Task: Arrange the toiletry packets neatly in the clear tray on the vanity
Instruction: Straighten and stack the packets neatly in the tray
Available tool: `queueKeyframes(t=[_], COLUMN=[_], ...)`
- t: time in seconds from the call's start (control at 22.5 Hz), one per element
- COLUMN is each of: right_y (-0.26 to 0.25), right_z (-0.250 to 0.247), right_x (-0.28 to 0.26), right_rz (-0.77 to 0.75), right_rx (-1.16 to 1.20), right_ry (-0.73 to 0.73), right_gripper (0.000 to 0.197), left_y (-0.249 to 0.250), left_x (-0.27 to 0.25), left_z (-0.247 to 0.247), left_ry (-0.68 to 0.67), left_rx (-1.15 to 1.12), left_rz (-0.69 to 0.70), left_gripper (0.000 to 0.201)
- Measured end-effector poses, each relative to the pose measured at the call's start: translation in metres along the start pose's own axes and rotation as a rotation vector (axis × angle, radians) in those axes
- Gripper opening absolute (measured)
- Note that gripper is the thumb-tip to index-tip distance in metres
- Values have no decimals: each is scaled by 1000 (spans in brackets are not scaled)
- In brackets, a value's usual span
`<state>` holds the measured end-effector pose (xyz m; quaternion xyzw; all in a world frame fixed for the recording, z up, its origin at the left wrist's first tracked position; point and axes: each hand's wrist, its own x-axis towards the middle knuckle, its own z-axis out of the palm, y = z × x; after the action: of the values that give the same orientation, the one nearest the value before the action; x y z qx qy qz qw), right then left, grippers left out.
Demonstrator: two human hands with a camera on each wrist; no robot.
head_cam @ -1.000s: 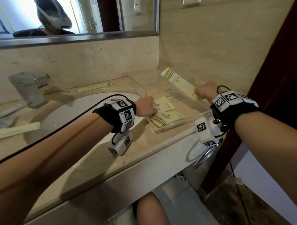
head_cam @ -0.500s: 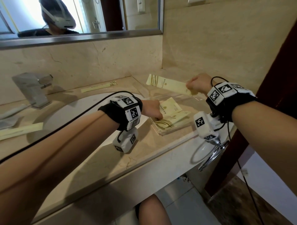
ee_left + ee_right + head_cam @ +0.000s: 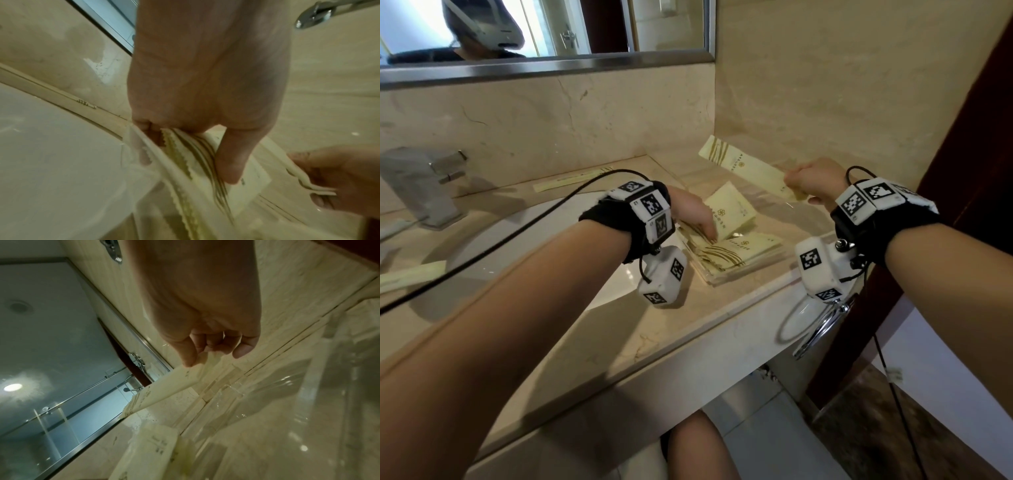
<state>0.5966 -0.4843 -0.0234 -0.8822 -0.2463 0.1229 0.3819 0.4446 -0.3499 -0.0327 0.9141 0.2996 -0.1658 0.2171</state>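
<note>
A clear tray point(image 3: 744, 278) sits at the counter's right end with pale yellow square packets point(image 3: 736, 214) stacked in it. My left hand point(image 3: 693, 217) reaches into the tray's left side. In the left wrist view its thumb point(image 3: 230, 164) lies on top of the square packets point(image 3: 197, 160) and its fingers point(image 3: 147, 134) curl round their serrated edge. Above the tray's back right part, my right hand point(image 3: 810, 181) pinches one end of a long packet point(image 3: 744, 168), which sticks out to the left in the air. The right wrist view shows the long packet point(image 3: 164, 394) held between thumb and fingers.
A steel faucet point(image 3: 424, 185) and white basin point(image 3: 517, 246) lie to the left. Two more long packets lie on the counter, one behind the basin point(image 3: 571, 178) and one at far left point(image 3: 410, 275). A towel ring point(image 3: 815, 322) hangs below the counter's front edge. Walls close the corner.
My right hand has lifted the long packet off the tray and swung its free end leftward. My left hand has slid further onto the square packets.
</note>
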Motion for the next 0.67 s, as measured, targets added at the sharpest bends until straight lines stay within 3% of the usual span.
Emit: queueKeyframes(t=[0.18, 0.27, 0.4, 0.58, 0.67], right_y=[7, 9, 7, 11, 18], right_z=[-6, -9, -16, -18, -19], right_x=[4, 6, 9, 8, 11], right_rz=[1, -12, -23, -11, 18], right_rx=[113, 236, 380, 404, 393], right_ry=[11, 82, 220, 211, 206], right_gripper=[36, 37, 31, 31, 33], left_y=[1, 4, 25, 53, 65], left_x=[-4, -4, -5, 5, 16], left_z=[-7, -13, -17, -6, 3], left_ry=[228, 297, 155, 33, -13], left_rx=[-251, -422, -600, -519, -425], left_rz=[-50, -54, -17, 19, 25], left_gripper=[42, 38, 12, 8, 18])
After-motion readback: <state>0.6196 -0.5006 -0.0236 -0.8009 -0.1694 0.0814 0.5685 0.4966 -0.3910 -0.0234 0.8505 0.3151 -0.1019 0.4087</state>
